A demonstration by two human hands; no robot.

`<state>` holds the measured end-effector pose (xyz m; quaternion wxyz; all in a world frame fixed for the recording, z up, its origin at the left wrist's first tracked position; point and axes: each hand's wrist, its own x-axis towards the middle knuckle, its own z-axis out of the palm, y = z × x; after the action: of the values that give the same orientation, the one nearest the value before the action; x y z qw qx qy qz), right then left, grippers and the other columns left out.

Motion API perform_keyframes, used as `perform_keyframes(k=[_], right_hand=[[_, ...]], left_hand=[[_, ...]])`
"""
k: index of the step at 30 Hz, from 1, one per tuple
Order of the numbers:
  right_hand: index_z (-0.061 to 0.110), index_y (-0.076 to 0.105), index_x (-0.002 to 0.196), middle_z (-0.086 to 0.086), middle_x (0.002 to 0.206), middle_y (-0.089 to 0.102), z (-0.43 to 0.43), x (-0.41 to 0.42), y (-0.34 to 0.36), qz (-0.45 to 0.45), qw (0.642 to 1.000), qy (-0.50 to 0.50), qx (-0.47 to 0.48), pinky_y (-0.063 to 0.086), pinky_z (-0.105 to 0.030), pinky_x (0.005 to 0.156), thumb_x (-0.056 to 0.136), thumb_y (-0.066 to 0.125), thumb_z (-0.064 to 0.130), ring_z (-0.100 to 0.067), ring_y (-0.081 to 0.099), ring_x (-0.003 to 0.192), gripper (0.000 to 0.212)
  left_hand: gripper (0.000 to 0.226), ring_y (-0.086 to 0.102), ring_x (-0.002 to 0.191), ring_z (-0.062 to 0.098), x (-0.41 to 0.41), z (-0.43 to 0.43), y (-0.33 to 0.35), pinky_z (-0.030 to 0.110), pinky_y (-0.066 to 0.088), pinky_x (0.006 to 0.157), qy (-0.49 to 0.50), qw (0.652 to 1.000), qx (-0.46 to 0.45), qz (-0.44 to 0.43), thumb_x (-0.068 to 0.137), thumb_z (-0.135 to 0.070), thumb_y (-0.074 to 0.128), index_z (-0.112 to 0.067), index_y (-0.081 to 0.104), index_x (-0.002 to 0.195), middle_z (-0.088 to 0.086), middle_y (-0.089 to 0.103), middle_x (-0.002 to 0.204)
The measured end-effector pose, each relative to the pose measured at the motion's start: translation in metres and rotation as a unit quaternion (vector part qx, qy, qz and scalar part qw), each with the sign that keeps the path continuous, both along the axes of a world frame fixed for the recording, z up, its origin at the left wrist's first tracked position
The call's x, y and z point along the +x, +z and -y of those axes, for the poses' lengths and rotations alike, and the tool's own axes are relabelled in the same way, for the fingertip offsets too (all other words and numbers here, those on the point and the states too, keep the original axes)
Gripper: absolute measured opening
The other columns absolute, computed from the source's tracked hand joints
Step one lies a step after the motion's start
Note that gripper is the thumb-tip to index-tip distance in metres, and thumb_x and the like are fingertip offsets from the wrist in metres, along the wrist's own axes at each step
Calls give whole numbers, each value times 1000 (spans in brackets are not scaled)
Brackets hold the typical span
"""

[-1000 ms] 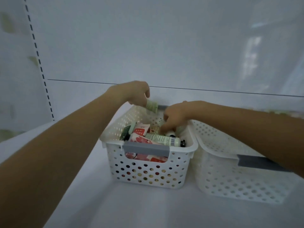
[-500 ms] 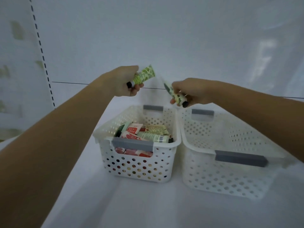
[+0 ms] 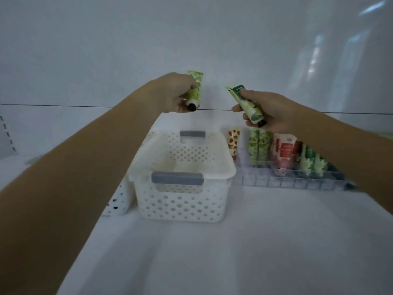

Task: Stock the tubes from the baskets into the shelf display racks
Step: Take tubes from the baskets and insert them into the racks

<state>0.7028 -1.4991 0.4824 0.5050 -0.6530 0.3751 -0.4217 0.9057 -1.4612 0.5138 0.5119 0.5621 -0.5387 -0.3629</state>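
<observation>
We see two green tubes held up in the middle of the frame, above the shelf (image 3: 244, 252) and in front of the pale back wall (image 3: 191, 39). The light green tube (image 3: 196, 81) stands nearly upright, dark cap down. The leaning tube (image 3: 247, 104) tilts with its cap toward the lower right. A gap of open air separates them, and both hang well above what stands below. Under the light green tube a white basket (image 3: 225, 169), perforated and grey-handled, sits on the shelf. A second basket (image 3: 119, 201) shows just at its left side. Just right of the white basket, a clear rack (image 3: 287, 184) holds a row of tubes (image 3: 260, 147) standing upright, below the leaning tube. The left hand (image 3: 176, 95) curls its fingers round the light green tube near the cap. The right hand (image 3: 270, 112) pinches the leaning tube between thumb and fingers.
</observation>
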Motion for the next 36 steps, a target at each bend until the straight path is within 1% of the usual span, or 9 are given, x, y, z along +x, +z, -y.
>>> perform_keyframes(k=[6, 11, 15, 19, 22, 24, 29, 32, 36], right_hand=[[14, 53, 85, -2, 79, 59, -1, -93, -15, 3, 994, -103, -43, 58, -30, 67, 92, 56, 25, -17, 65, 64, 13], [15, 45, 112, -1, 86, 58, 0, -144, -38, -16, 966, -210, -152, 55, -24, 61, 92, 56, 25, -11, 61, 69, 25], [16, 41, 122, 5, 82, 55, 0, -167, -70, -19, 931, -276, -238, 48, -12, 53, 93, 54, 23, 4, 55, 61, 32], [14, 26, 141, 1, 81, 50, 4, -189, -93, -124, 913, -268, -280, 46, -17, 63, 95, 52, 20, -10, 52, 69, 53], [19, 11, 148, -9, 109, 54, 7, -199, -96, -177, 900, -260, -303, 48, -34, 86, 95, 50, 16, -26, 56, 94, 66], [19, 15, 148, -15, 133, 45, 10, -197, -98, -220, 881, -259, -330, 41, -42, 99, 96, 47, 14, -31, 51, 111, 62], [13, 32, 139, -15, 105, 51, 9, -193, -103, -264, 856, -269, -355, 44, -37, 79, 95, 48, 11, -23, 48, 85, 47], [10, 29, 138, -21, 111, 51, 6, -192, -107, -355, 839, -248, -329, 40, -34, 68, 94, 47, 7, -27, 49, 83, 48], [8, 17, 146, -24, 136, 33, -2, -186, -116, -408, 809, -278, -319, 44, -43, 79, 92, 47, 5, -38, 48, 106, 61]], left_hand=[[37, 64, 73, 23, -96, 5, -12, 30, 58, 59, -44, 999, -29, 7, 94, -10, 50, 3, 40, 127, 15, 57, 105], [5, 61, 78, 25, -161, 13, -34, 31, 57, 54, -14, 999, -52, 3, 93, -5, 48, -2, 50, 89, 15, 55, 95], [28, 61, 99, 29, -193, 30, -75, 46, 54, 83, 43, 997, -65, 20, 93, -18, 50, 1, 50, 114, 15, 59, 108], [19, 60, 89, 21, -206, 36, -108, 44, 54, 85, 104, 986, -123, -43, 92, -23, 53, -14, 44, 107, -4, 55, 85], [30, 59, 80, 10, -203, 35, -126, 30, 55, 76, 105, 982, -151, -50, 92, -20, 55, -10, 46, 119, -4, 55, 89], [35, 60, 82, 12, -199, 33, -131, 29, 55, 72, 84, 985, -145, -34, 92, -20, 56, -8, 45, 123, 3, 58, 99], [36, 62, 99, 27, -184, 24, -145, 41, 56, 80, 75, 992, -101, -26, 92, -18, 55, -8, 45, 125, 14, 59, 114], [38, 61, 100, 26, -179, 21, -147, 42, 54, 84, 91, 990, -96, -46, 92, -18, 54, -7, 43, 127, 11, 58, 110], [41, 58, 109, 29, -177, 20, -147, 47, 51, 91, 102, 989, -105, -32, 93, -17, 53, -9, 42, 132, 15, 56, 121]])
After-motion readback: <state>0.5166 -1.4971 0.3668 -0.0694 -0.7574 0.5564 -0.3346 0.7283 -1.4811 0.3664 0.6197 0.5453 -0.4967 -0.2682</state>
